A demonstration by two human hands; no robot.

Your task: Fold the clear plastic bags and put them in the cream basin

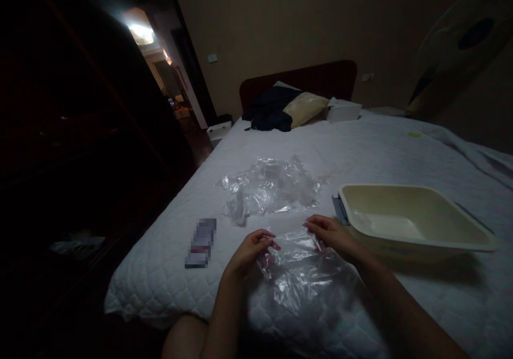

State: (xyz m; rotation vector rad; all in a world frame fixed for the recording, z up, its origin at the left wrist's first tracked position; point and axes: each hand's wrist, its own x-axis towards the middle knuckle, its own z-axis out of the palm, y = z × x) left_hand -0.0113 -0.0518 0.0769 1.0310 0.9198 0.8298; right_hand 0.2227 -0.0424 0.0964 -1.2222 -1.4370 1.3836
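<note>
A clear plastic bag [300, 281] is stretched between my two hands, low over the front of the bed. My left hand [254, 249] pinches its upper left edge, fingers curled in. At the upper right edge, my right hand [326, 233] grips the same bag between thumb and fingers. Just beyond my hands lies a crumpled heap of clear plastic bags [276, 185], flat on the quilted cover. To the right of my right hand stands a cream plastic tub [385, 231] with a grey handle clip; its visible inside holds nothing.
The bed's white quilted cover [168, 273] carries a pixelated phone-like object [201, 243] on the left. Dark clothing [270, 110], a tan cushion [306, 108] and a white box [343, 111] sit by the headboard [332, 73]. A fan [460, 44] stands at right.
</note>
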